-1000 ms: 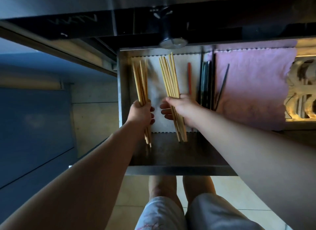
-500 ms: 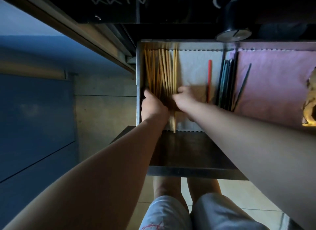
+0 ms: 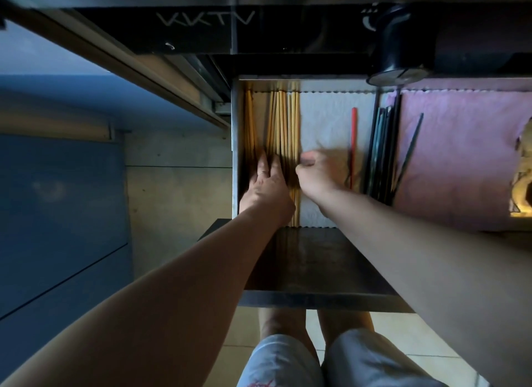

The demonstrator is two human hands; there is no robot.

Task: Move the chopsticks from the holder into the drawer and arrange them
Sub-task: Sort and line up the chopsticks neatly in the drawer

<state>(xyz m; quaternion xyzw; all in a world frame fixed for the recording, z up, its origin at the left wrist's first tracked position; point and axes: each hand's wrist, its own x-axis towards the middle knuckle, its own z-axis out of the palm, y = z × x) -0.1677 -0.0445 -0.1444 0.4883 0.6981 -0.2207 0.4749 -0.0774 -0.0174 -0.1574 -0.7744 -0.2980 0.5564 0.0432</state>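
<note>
Several wooden chopsticks (image 3: 283,121) lie lengthwise at the left end of the open metal drawer (image 3: 235,145), on a white liner (image 3: 325,119). My left hand (image 3: 266,185) lies flat on their near half with straight fingers. My right hand (image 3: 315,175) hovers just right of the bundle, blurred, fingers loosely curled and holding nothing. A red chopstick (image 3: 353,133) lies further right on the liner. Dark chopsticks (image 3: 380,145) fill a narrow slot beside it, and one dark chopstick (image 3: 410,153) lies slanted on a pink cloth (image 3: 460,156).
A black cylindrical holder (image 3: 398,47) stands on the dark counter above the drawer's back edge. The drawer's dark front panel (image 3: 316,265) juts toward my legs. Blue cabinet fronts (image 3: 57,214) are at the left. A light-coloured object (image 3: 522,185) sits at the far right.
Both bundles of wooden chopsticks went down into the drawer's left end and lie together. My left hand flattened onto them; my right hand let go and drew slightly to the right.
</note>
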